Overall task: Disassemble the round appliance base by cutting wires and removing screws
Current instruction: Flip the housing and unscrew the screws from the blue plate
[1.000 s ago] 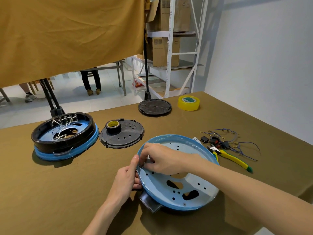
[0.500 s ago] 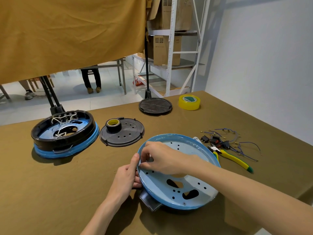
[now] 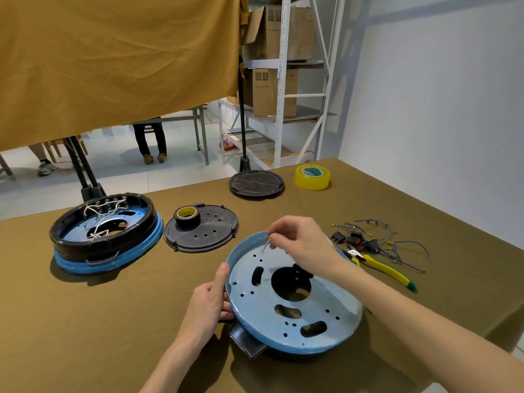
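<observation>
A round blue appliance base [image 3: 289, 304] with several holes lies tilted on the table in front of me, a black tab sticking out at its near edge. My left hand [image 3: 211, 300] grips its left rim, thumb over the edge. My right hand [image 3: 300, 242] hovers over the far part of the base, fingertips pinched on a thin pale strip [image 3: 266, 243]. Yellow-handled cutters [image 3: 380, 268] lie to the right beside cut blue wires and small black switches [image 3: 368, 239].
A second round base [image 3: 105, 234] with white wires stands at the left. A black cover plate [image 3: 202, 232] carries a black tape roll [image 3: 187, 217]. Another black disc [image 3: 256, 182] and yellow tape [image 3: 312, 177] lie farther back. A white wall rises on the right.
My right hand has lifted from the base's left rim and moved right, now pinching a thin strip above the plate. The left hand still holds the rim.
</observation>
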{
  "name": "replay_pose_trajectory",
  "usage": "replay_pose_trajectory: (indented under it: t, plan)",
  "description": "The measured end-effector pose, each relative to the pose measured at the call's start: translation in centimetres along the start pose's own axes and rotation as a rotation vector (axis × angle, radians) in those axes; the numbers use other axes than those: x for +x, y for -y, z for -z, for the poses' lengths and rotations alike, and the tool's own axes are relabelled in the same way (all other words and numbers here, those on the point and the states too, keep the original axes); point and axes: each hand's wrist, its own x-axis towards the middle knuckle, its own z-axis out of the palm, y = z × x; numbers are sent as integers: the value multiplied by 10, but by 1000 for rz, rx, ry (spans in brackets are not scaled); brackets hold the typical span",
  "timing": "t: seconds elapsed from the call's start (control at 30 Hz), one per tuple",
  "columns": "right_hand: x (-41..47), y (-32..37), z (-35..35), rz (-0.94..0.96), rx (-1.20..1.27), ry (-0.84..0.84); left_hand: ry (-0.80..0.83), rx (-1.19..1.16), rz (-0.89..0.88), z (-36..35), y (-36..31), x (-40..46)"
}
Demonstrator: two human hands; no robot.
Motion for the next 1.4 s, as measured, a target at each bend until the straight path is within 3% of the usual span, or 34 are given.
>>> replay_pose_trajectory:
  t: [0.13,0.27,0.37,0.57,0.63,0.77,0.83,0.93,1.1,1.2,1.33,1.4]
  plan:
    - [-3,-29,47,-190,122,-311,-41,-60,29,-1,0,1]
    - [-5,-64,78,-366,187,-422,-125,-106,33,4,-2,0]
    - [-6,-86,81,-427,39,-381,-225,-121,38,14,-2,1]
    - [5,-103,65,-338,-389,-228,-302,-130,70,26,-2,4]
    - [13,-100,65,-306,-429,-220,-310,-133,76,26,-2,3]
    - [20,-104,84,-353,-406,-363,-316,-150,61,23,-5,0]
    - [18,-110,92,-401,-431,-301,-318,-153,54,22,-6,-1]
    - [9,-109,92,-425,-471,-243,-275,-180,82,23,-9,0]
    - [1,-86,76,-281,-423,-321,-29,-286,216,35,-26,2]
    - [-3,-64,62,-181,-347,-234,-48,-219,16,29,-39,-3]
    - [-9,-34,55,-180,-262,-238,-189,68,-477,27,-60,-16]
    - [-11,-21,52,-259,-59,-208,-237,230,-703,22,-65,-20]
